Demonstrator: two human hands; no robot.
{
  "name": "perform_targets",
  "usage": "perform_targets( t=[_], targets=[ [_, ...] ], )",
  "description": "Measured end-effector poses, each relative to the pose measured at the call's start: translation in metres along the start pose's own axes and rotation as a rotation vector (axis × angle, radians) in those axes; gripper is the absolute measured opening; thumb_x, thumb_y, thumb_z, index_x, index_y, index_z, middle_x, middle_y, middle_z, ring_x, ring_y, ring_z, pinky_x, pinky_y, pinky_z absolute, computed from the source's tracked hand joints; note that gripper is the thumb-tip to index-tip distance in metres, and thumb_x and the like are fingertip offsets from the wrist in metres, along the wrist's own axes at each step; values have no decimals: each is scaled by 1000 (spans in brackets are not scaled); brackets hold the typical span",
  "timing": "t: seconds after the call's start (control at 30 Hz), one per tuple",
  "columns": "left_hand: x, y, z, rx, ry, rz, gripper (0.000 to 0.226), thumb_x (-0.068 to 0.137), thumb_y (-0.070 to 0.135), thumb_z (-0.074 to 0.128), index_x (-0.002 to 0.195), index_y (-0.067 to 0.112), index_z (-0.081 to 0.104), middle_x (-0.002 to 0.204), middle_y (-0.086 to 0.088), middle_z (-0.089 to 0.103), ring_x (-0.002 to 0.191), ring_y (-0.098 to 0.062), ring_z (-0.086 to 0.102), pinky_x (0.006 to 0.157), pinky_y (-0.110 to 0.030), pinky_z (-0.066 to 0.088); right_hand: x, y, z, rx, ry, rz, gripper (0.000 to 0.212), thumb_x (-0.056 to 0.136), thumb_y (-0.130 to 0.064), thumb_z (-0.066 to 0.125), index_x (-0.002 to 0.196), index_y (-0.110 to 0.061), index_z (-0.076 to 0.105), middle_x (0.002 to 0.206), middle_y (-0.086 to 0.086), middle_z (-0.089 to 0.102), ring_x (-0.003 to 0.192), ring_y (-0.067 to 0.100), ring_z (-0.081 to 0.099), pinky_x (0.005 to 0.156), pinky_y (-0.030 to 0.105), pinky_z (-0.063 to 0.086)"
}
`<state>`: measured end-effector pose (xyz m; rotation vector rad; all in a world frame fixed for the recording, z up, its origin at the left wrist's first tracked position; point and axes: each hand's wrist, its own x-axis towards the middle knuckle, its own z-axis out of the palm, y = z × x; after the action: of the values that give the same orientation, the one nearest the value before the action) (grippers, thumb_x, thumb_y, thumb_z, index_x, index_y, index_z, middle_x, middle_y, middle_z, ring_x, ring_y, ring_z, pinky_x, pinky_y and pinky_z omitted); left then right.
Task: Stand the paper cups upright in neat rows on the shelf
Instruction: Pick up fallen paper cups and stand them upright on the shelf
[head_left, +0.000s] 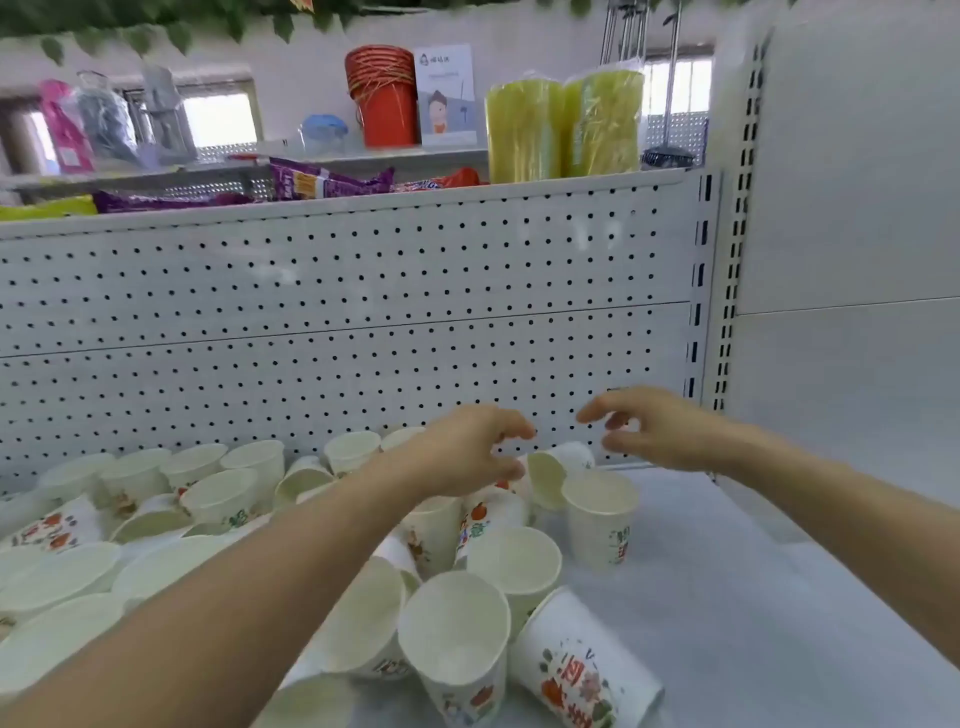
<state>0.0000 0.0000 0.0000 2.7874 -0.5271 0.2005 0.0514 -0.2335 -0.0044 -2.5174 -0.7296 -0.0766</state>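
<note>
Head view shows paper cups (519, 561) jumbled on the shelf (753, 597), roughly two dozen, many tipped, too tangled to count exactly. Two hands, left hand (467, 452) and right hand (660, 431), hover with fingers loosely spread, holding nothing, above a toppled cup (548, 480) near the pegboard (363, 312). The sorting looks barely begun; next, I'd judge, they close on it and stand it up.

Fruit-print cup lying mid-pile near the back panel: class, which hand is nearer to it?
Left. The left hand hovers just above the fruit-print cup; the right hand hangs further off, up to its right.
</note>
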Motion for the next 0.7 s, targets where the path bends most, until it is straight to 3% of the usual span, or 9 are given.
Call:
perform_targets(
  t=[0.07,0.2,0.37,0.5,0.6,0.7],
  targets=[
    [17,1,5,98,-70,-57,52,89,29,64,138,26,47,141,5,50,124,-14,50,101,-31,41,18,4,-1,-171,-100,-20,39,92,-17,61,127,-34,56,129,-15,53,115,5,50,93,24,41],
    [36,-7,20,195,-141,-107,62,83,36,70,139,23,45,135,2,53,122,-19,47,98,-31,39,61,8,18,-285,-370,-70,55,85,-20,69,134,-36,51,132,-15,51,122,7,46,102,27,38],
    [53,-16,29,222,-167,-108,70,73,39,78,134,29,47,127,3,55,113,-17,49,85,-26,39,86,15,33,-326,-461,-153,53,83,-25,71,131,-35,51,116,-12,57,103,10,52,94,30,42],
    [58,-19,35,263,-205,-124,73,72,42,77,136,33,41,126,3,53,109,-19,53,87,-31,46,82,33,35,-211,-395,-112,47,80,-30,74,121,-33,50,104,-15,55,99,14,57,86,28,48],
    [59,-15,32,195,-150,-70,68,74,41,74,134,35,43,118,6,52,100,-14,50,84,-30,46,66,48,22,-51,-284,22,69,74,-38,77,129,-43,36,112,-15,48,101,12,56,89,29,52],
    [66,-12,22,11,-33,-49,58,75,33,73,127,32,47,109,6,50,91,-13,52,77,-30,49,49,61,12,236,-111,95,72,75,-27,78,128,-44,33,114,-14,51,100,7,57,74,22,54]
  ],
)
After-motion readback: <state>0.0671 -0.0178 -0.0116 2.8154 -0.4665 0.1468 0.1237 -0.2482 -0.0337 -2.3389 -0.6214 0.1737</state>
